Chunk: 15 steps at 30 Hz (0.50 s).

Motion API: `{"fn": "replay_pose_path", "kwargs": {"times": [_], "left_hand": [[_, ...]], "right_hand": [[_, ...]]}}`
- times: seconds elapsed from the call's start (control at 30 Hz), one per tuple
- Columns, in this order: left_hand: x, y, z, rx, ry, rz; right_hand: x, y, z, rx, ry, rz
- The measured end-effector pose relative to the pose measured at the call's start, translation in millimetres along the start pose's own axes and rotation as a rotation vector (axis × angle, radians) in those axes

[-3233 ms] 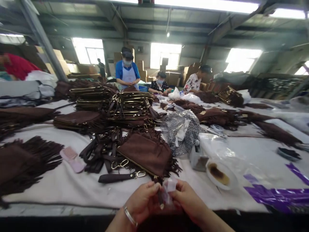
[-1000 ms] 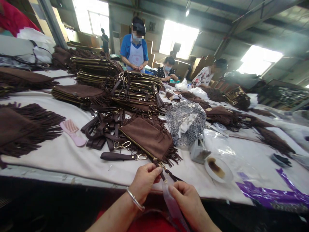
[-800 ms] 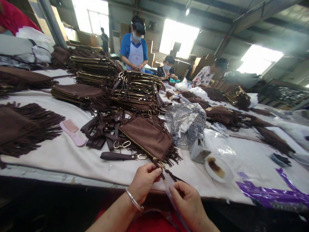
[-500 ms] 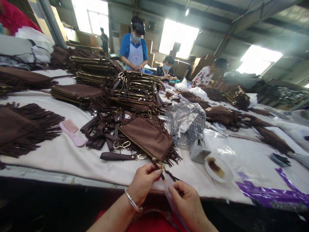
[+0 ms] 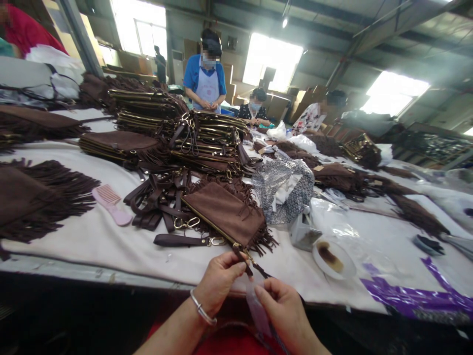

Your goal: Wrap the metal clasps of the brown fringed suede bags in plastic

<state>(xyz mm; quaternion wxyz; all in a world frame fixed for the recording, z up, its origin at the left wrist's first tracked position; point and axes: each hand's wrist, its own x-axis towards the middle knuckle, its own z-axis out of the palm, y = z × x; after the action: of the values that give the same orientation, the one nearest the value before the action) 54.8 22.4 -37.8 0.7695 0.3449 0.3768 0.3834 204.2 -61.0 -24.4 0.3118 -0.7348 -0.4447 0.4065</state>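
At the table's front edge, my left hand [image 5: 219, 280] pinches a brown zipper pull [image 5: 243, 260] between thumb and fingers. The pull hangs from the near corner of a brown fringed pouch [image 5: 229, 209], which lies flat with its gold zipper facing me. Just to the right, my right hand [image 5: 286, 306] is closed on a translucent plastic strip [image 5: 256, 306] that touches or nearly touches the end of the pull. A dark strap [image 5: 261, 270] with a gold clasp runs from the same corner. Left of the pouch lies a brown wrist strap [image 5: 181, 240] with a gold clip.
A pink comb [image 5: 111, 203] and a heap of straps [image 5: 157, 199] lie to the left. Pouches [image 5: 207, 138] are stacked behind. To the right are a patterned bundle [image 5: 283, 190], a metal holder [image 5: 305, 230], a stained white dish [image 5: 345, 268] and purple plastic [image 5: 410, 296]. Co-workers stand beyond the table.
My right hand has shifted slightly left, and the plastic strip now lies more to the left, showing wider. My left hand keeps its pinch on the zipper pull.
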Motion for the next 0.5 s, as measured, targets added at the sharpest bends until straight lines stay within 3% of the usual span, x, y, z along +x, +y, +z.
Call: {"fn": "replay_pose_path", "kwargs": {"times": [0.27, 0.5], "left_hand": [[1.2, -2.9, -1.6, 0.049, 0.0, 0.005], [-2.9, 3.7, -3.8, -0.024, -0.024, -0.11]], "right_hand": [[1.3, 0.1, -2.6, -0.022, 0.013, -0.062], [14.5, -9.5, -1.0, 0.018, -0.063, -0.074]]}}
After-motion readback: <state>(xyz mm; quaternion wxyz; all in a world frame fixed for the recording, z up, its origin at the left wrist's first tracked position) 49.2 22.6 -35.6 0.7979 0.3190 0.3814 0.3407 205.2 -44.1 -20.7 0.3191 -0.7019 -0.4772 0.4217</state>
